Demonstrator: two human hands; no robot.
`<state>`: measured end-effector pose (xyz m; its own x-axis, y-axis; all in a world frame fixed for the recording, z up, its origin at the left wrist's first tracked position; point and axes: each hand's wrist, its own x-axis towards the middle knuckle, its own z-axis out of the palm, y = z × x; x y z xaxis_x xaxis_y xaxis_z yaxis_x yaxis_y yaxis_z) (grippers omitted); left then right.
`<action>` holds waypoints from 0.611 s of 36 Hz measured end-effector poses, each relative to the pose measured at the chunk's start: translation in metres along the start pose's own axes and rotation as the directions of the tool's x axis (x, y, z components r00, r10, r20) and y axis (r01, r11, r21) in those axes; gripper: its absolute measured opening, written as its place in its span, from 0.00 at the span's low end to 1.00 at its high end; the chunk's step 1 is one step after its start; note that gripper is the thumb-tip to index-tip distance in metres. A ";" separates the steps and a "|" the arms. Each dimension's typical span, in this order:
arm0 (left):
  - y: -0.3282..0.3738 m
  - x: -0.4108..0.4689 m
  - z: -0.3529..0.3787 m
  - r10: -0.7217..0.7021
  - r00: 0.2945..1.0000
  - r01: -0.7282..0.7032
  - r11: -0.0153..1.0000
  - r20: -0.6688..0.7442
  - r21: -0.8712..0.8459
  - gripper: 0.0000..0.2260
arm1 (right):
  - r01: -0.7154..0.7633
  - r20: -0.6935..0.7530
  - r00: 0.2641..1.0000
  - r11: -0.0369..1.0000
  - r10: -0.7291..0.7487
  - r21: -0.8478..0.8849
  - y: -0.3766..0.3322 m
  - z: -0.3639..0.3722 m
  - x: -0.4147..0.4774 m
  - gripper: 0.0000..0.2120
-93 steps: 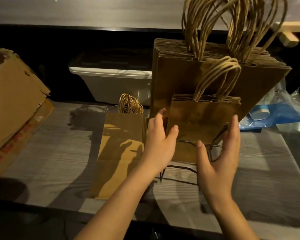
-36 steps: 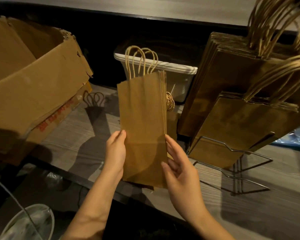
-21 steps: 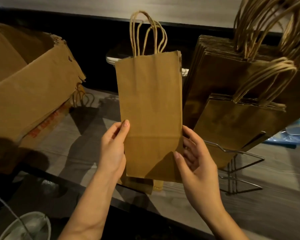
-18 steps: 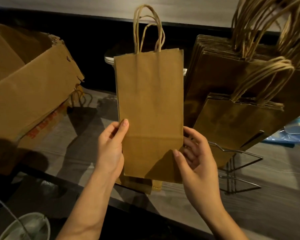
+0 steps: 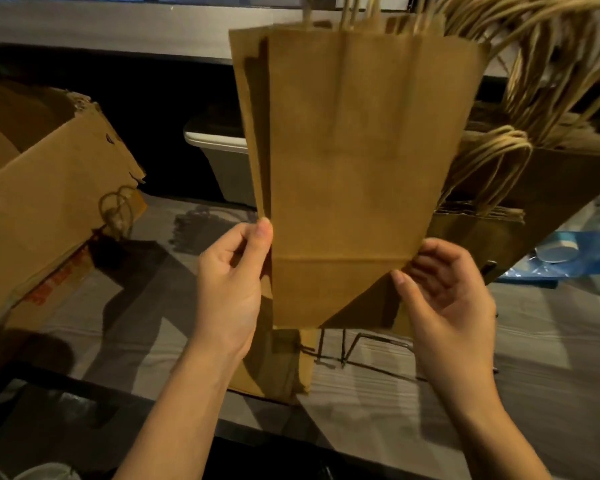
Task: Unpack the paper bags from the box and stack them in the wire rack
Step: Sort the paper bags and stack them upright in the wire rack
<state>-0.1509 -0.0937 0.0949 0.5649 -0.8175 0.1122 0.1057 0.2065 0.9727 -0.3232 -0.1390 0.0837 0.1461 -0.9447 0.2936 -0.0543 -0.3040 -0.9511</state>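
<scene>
Raised and nearer than half a second ago, the paper bags [image 5: 354,168] now fill the middle of the head view, their twine handles cut off by the top edge, and they cover part of the stack that stood clear to the right before.

Head view:
- Paper bags: held upright above the table [image 5: 551,344], flat. At least two, with a rear one showing past the front one's left edge.
- Left hand [image 5: 229,289]: thumb pinches the lower left edge of the bags; the other fingers are hidden behind the paper.
- Right hand [image 5: 447,299]: thumb lies on the front near the lower right corner, fingers curled loosely behind that edge, so the bags are held between them.
- Wire rack [image 5: 361,355]: on the table just below and behind the held bags, mostly hidden; only the thin base wires show.
- Stacked bags [image 5: 551,209]: standing in the rack at right, leaning, handles fanned upward.
- Flat bag [image 5: 278,368]: lying on the table under the hands, beside the rack base.
- Cardboard box [image 5: 42,209]: at left, open, torn rim; a twine handle loop hangs at its near side.
- Pale bin [image 5: 222,157]: behind the bags, against the dark back wall.
- Blue packet [image 5: 568,251]: far right, blurred.
</scene>
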 end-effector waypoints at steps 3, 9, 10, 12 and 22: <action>0.007 0.004 0.019 0.034 0.996 -0.037 0.999 0.085 0.033 0.11 | 0.054 -0.083 0.995 0.997 -0.058 -0.054 -0.005 -0.013 0.010 0.19; 0.014 0.008 0.065 0.067 0.988 -0.072 0.997 0.138 0.031 0.08 | 0.145 -0.233 0.957 0.981 -0.172 -0.126 -0.001 -0.031 0.029 0.23; 0.015 0.009 0.072 0.077 0.985 -0.080 0.997 0.151 0.011 0.08 | 0.153 -0.254 0.950 0.980 -0.180 -0.125 0.001 -0.034 0.032 0.22; 0.017 0.010 0.087 0.101 0.980 -0.096 0.995 0.173 -0.035 0.09 | 0.159 -0.288 0.938 0.977 -0.194 -0.141 0.003 -0.040 0.036 0.22; -0.002 0.002 0.121 0.172 0.946 -0.164 0.985 0.273 -0.051 0.20 | 0.144 -0.361 0.900 0.948 -0.245 -0.283 0.021 -0.050 0.033 0.27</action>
<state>-0.2495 -0.1606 0.1183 0.3292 -0.8851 0.3289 0.0527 0.3650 0.9295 -0.3690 -0.1827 0.0777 -0.2120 -0.8199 0.5318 -0.3103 -0.4595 -0.8322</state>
